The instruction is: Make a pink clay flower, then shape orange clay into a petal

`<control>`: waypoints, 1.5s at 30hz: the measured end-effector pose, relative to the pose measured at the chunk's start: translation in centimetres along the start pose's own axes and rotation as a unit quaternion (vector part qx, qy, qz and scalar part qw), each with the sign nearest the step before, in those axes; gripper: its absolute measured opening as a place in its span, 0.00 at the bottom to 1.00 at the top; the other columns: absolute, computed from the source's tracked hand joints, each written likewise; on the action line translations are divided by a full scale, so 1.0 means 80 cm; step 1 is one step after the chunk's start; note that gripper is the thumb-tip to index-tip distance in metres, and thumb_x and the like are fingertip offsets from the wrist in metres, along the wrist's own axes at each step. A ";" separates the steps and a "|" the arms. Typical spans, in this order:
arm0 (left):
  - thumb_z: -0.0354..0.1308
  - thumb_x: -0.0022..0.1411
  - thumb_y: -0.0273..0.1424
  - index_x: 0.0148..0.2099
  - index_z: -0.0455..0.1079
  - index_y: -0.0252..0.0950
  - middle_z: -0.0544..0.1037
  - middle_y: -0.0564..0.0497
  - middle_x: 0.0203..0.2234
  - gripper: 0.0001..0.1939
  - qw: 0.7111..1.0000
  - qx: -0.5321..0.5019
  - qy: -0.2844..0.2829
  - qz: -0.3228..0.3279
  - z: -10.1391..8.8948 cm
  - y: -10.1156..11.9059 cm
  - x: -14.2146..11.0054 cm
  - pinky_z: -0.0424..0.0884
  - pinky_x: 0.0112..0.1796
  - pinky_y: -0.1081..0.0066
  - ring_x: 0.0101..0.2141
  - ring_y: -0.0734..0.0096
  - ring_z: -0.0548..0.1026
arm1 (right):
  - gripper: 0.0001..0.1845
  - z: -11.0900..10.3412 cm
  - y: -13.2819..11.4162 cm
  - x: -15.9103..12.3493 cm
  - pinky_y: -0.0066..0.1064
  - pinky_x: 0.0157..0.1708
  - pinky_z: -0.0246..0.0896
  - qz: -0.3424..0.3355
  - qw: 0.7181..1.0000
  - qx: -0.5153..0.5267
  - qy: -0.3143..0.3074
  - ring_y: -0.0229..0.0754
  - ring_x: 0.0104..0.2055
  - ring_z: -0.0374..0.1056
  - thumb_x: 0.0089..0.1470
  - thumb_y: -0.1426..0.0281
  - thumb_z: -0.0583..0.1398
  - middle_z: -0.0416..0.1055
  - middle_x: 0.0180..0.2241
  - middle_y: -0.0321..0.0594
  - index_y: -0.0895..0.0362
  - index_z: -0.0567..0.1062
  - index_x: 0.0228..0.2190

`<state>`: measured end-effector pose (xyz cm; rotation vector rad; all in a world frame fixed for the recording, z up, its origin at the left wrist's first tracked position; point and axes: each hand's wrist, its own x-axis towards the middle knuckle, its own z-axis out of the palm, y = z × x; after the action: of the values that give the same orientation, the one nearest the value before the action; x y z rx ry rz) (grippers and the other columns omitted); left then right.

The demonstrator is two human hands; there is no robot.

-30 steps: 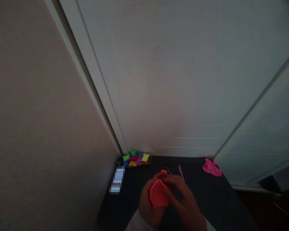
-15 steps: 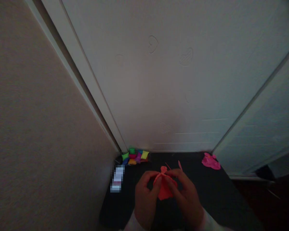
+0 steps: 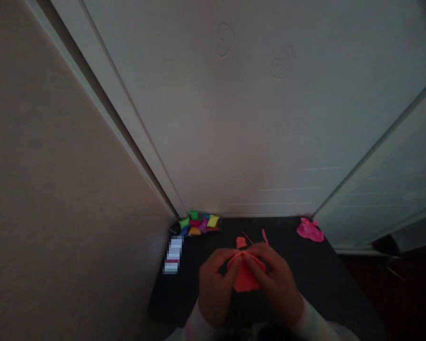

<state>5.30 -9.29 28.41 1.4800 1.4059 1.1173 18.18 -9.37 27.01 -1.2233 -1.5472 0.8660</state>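
A flat, red-orange piece of what looks like modelling clay [image 3: 247, 278] is pinched along its upper edge between both hands. My left hand [image 3: 216, 284] closes thumb and fingers on its left side. On the right side, my right hand [image 3: 279, 284] does the same, and the two thumbs nearly meet at the middle. Just beyond the fingertips lies a small orange lump [image 3: 240, 242]. Beside that lump are a thin reddish stick [image 3: 247, 238] and a pink blade-shaped tool [image 3: 264, 235], its lower end hidden behind my right hand.
Bright coloured packets [image 3: 199, 225] sit at the back left of the dark table [image 3: 319, 279]. A blurred pale item [image 3: 173, 255] is in front of them. Pink clay-like material [image 3: 310, 230] lies at the back right. A white panel [image 3: 248, 118] rises behind the table, with a wall [image 3: 74, 213] at left.
The orange lump now shows apart from the held piece, beyond the fingertips. Both hands keep their pinch. The view has tilted slightly, so the table's back edge sits higher.
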 end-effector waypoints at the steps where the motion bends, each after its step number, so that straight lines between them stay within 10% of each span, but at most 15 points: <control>1: 0.54 0.48 0.31 0.30 0.71 0.38 0.75 0.51 0.27 0.06 1.000 -0.003 0.003 -0.001 0.000 0.001 0.000 0.65 0.33 0.73 0.30 0.69 0.71 | 0.06 0.000 0.000 0.001 0.29 0.34 0.56 0.008 1.000 0.005 -0.002 0.38 0.32 0.63 0.47 0.68 0.54 0.68 0.27 0.38 0.55 0.70 0.26; 18: 0.55 0.47 0.30 0.27 0.67 0.34 0.71 0.52 0.23 0.05 0.998 -0.040 0.043 -0.022 0.005 -0.006 0.001 0.65 0.29 0.74 0.27 0.73 0.69 | 0.10 0.009 0.007 0.004 0.27 0.27 0.58 0.136 0.984 0.117 0.009 0.38 0.28 0.63 0.45 0.64 0.55 0.68 0.27 0.39 0.58 0.68 0.28; 28: 0.55 0.47 0.28 0.28 0.70 0.36 0.70 0.50 0.31 0.03 0.996 0.015 -0.056 0.074 -0.005 -0.008 0.007 0.65 0.36 0.71 0.34 0.71 0.69 | 0.09 -0.001 0.006 0.009 0.27 0.29 0.57 0.096 0.994 0.046 -0.025 0.37 0.29 0.62 0.47 0.65 0.54 0.67 0.26 0.37 0.57 0.68 0.27; 45: 0.53 0.50 0.29 0.38 0.68 0.37 0.74 0.50 0.32 0.10 0.996 0.060 -0.065 0.028 -0.008 -0.009 0.011 0.66 0.36 0.73 0.33 0.72 0.71 | 0.07 -0.008 0.000 0.012 0.29 0.36 0.58 0.054 0.994 0.054 -0.079 0.37 0.35 0.63 0.48 0.69 0.53 0.67 0.32 0.38 0.55 0.67 0.32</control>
<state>4.51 -8.39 28.00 1.6554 1.3681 0.9671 18.74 -8.43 27.41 -1.1920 -1.5470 1.1272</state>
